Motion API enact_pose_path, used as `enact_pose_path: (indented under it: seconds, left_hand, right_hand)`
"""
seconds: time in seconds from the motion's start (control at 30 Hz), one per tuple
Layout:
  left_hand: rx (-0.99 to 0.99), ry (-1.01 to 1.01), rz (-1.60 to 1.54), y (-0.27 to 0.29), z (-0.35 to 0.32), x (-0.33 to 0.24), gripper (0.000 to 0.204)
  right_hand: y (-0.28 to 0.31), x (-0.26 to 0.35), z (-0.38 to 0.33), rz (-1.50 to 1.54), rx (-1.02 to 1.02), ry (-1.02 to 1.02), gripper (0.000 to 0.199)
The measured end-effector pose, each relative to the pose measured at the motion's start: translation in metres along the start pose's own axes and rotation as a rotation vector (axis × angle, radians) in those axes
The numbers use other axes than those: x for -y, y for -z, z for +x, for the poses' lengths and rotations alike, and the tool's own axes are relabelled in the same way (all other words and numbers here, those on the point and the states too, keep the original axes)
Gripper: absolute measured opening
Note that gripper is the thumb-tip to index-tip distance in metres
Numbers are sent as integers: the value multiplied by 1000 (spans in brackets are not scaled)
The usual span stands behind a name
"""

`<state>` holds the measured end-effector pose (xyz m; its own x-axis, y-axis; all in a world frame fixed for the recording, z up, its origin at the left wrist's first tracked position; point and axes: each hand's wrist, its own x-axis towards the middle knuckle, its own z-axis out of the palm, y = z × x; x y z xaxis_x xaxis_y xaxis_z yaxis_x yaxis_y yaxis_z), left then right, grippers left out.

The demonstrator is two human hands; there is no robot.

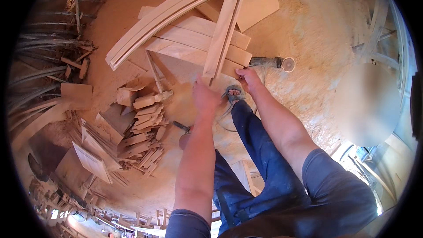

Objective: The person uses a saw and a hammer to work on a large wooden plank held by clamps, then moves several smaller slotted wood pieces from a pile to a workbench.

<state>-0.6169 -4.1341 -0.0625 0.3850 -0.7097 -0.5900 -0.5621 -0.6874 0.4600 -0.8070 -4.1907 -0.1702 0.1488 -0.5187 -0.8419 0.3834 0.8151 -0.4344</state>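
Observation:
My left hand (205, 93) grips the lower end of a long pale wooden rail (224, 31) with a slot down its edge, which leans upright against a wooden chair frame (198, 44). Just to the right, my right hand (249, 78) holds the same lower end of the rail, where it meets the frame's stacked flat boards. A curved double slat (161, 17) crosses the frame's top left. My foot in a sandal (233, 92) shows just below the hands.
A heap of cut wooden pieces and offcuts (136, 136) lies on the sawdust floor at left. A power tool with a round disc (282, 64) rests on the floor right of the frame. A hammer (183, 128) lies by my leg. Bent wooden strips (39, 61) pile at far left.

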Motion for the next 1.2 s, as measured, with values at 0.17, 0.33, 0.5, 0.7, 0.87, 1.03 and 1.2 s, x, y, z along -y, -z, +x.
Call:
enact_pose_path:
  seconds: [0.17, 0.33, 0.5, 0.7, 0.87, 1.03, 1.2]
  left_hand:
    - [63, 51, 11, 17, 1, -10, 85]
    - [8, -20, 33, 34, 8, 2, 74]
    - [-39, -66, -48, 50, 15, 7, 68]
    - [112, -37, 229, 93, 40, -2, 65]
    - [-31, -55, 240, 84, 57, 20, 66]
    - [-484, -188, 60, 55, 22, 29, 67]
    - [122, 85, -905, -53, -96, 13, 63]
  right_hand:
    - [-3, -8, -5, 35, -117, 1, 61]
    - [33, -20, -57, 128, -301, -19, 76]
    - [141, 0, -155, -25, -193, -15, 62]
    - [194, 34, -262, 226, -606, -254, 48]
    - [182, 48, -306, 318, -477, -412, 43]
    - [129, 57, -367, 62, -477, -250, 57]
    - [71, 85, -436, -526, -222, -37, 55]
